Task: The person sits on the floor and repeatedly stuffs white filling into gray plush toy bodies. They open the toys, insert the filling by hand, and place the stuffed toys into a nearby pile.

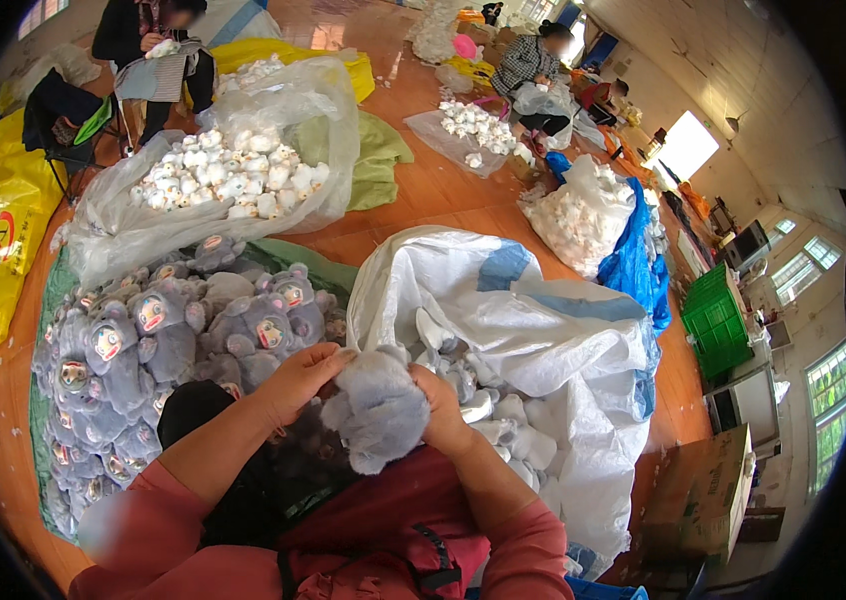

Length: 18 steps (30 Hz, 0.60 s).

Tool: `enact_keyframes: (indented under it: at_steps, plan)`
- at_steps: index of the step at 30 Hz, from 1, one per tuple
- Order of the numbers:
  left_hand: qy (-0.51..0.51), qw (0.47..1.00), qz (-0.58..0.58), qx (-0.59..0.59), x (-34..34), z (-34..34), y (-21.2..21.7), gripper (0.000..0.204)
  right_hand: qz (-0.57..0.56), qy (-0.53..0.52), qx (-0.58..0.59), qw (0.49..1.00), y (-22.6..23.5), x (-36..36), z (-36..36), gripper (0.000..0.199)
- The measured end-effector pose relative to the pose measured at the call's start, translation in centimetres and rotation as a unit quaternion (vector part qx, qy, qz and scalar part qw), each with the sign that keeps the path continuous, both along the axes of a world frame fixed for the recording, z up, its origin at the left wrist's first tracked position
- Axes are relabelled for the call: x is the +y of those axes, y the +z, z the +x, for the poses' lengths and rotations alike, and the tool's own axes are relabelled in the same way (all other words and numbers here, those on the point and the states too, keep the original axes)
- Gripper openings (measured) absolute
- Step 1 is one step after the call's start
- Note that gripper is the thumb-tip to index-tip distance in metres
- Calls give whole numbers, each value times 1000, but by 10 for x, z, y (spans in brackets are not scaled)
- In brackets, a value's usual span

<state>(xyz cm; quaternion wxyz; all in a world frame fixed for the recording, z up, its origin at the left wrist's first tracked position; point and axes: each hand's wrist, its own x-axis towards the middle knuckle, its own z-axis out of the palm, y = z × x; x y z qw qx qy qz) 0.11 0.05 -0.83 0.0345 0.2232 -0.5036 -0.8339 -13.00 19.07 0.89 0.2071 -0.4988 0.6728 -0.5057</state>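
Observation:
Between my two hands, above my lap, is a grey fluffy plush toy piece point(379, 412); no face shows on the side toward me. My left hand point(301, 380) pinches its upper left edge with thumb and fingers. On the other side, my right hand point(437, 408) grips its right edge, with some fingers hidden behind the fur. To the left lies a big heap of grey plush toys point(153, 340) with printed faces. At the right, a white woven sack point(583, 360) stands open, holding grey and white plush pieces point(513, 430).
Ahead, a clear plastic bag point(328, 130) holds many small white stuffed pieces point(233, 175). A yellow sack point(3, 230) stands at far left. Beyond the white sack are a full clear bag point(583, 215), a green crate point(715, 322) and a cardboard box point(698, 490). Other people sit working farther back.

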Motion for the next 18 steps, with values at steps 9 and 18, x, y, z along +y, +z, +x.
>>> enact_keyframes:
  at_steps: [9, 18]
  plan:
    - [-14, 994, 98, 45, 4, 6, -13, 20, -33, -14, -14, 999, -7, -4, 1, 39]
    - [28, 993, 112, -29, 2, 7, 10, 14, -141, 83, 223, 961, 0, -10, -3, 31]
